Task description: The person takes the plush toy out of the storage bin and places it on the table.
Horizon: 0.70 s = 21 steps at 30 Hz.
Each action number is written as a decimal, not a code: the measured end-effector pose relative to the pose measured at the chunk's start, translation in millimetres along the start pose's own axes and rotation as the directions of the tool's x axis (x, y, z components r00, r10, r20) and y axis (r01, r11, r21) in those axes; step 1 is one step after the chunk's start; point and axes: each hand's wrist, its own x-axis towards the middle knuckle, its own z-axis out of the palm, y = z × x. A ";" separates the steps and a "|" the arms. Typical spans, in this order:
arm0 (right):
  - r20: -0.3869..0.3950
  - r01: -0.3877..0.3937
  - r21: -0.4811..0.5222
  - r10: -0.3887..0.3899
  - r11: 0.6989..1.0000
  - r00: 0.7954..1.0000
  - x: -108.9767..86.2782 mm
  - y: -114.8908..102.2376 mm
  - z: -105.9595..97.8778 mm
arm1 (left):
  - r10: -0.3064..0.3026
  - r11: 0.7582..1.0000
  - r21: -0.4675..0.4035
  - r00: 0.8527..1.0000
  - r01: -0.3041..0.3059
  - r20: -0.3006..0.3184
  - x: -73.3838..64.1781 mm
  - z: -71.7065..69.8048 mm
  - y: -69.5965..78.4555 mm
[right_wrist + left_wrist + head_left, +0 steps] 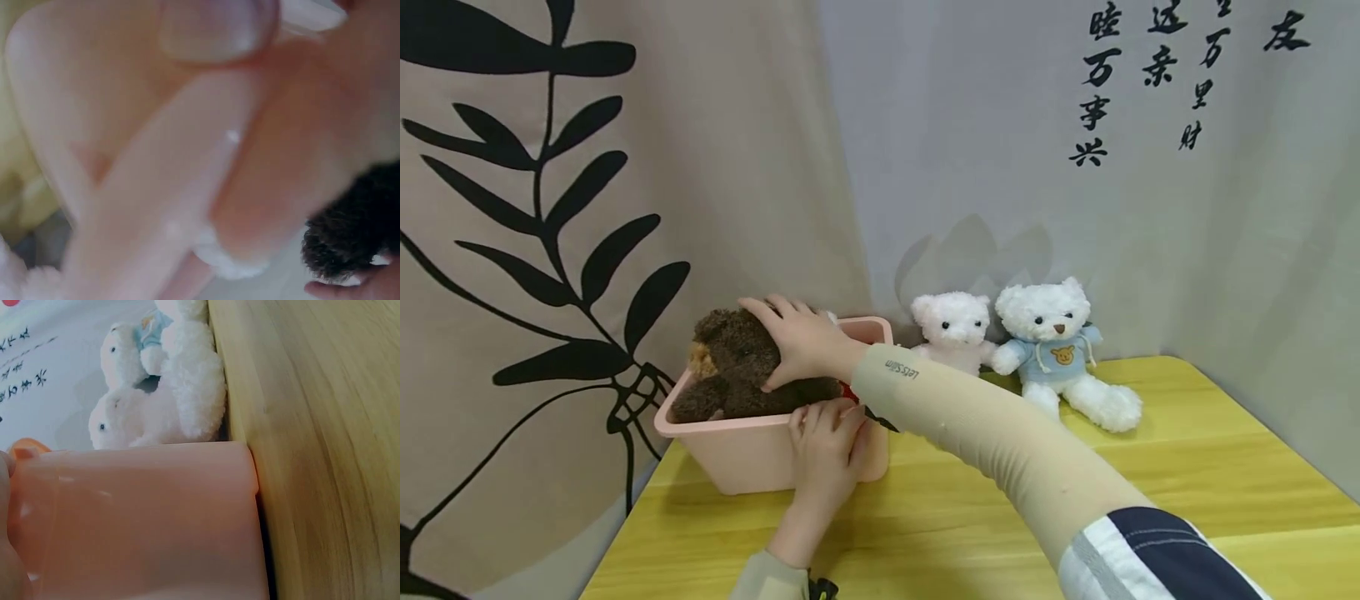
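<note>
A dark brown plush bear (741, 400) with a tan muzzle lies on its side in a pink plastic bin (745, 458). My right hand (808, 337) rests on top of the bear with its fingers spread. In the right wrist view the brown fur (350, 231) shows at the lower right. My left hand (823, 450) holds the bin's front rim, its fingers hooked over the edge. Seen from the left wrist, the bin's outer wall (144, 519) fills the lower part. Something red shows beside the bear, mostly hidden by my right arm.
Right of the bin, a pale plush bear (955, 321) and a white plush bear in a blue hoodie (1052, 350) sit against the back curtain (775, 167). The yellow wooden table (1195, 433) extends to the right. Black leaf prints and characters mark the curtains.
</note>
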 end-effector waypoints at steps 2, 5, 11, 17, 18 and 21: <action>-0.014 -0.006 0.084 0.008 0.996 1.000 -1.2 4.2 2.3 | 0.012 1.000 0.006 1.000 -0.012 -0.010 0.4 0.2 0.2; -0.025 0.022 0.158 -0.018 0.987 1.000 -1.8 8.0 3.3 | 0.030 0.999 0.016 0.999 -0.029 -0.031 1.3 1.1 0.6; -0.024 0.033 0.181 -0.029 0.983 0.999 -3.2 9.8 -4.5 | 0.031 0.999 0.016 0.999 -0.030 -0.037 1.7 3.3 1.9; -0.032 0.044 0.163 -0.039 0.986 0.999 -0.4 15.2 -19.1 | 0.032 0.999 -0.001 0.998 -0.033 -0.045 3.3 3.2 1.3; -0.033 0.046 0.156 -0.041 0.987 0.999 0.0 16.4 -21.6 | 0.033 0.999 -0.003 0.998 -0.033 -0.047 3.6 3.1 1.2; -0.038 0.050 0.142 -0.045 0.989 0.998 0.7 20.2 -29.6 | 0.023 1.000 -0.011 0.999 -0.024 -0.037 3.4 3.3 0.7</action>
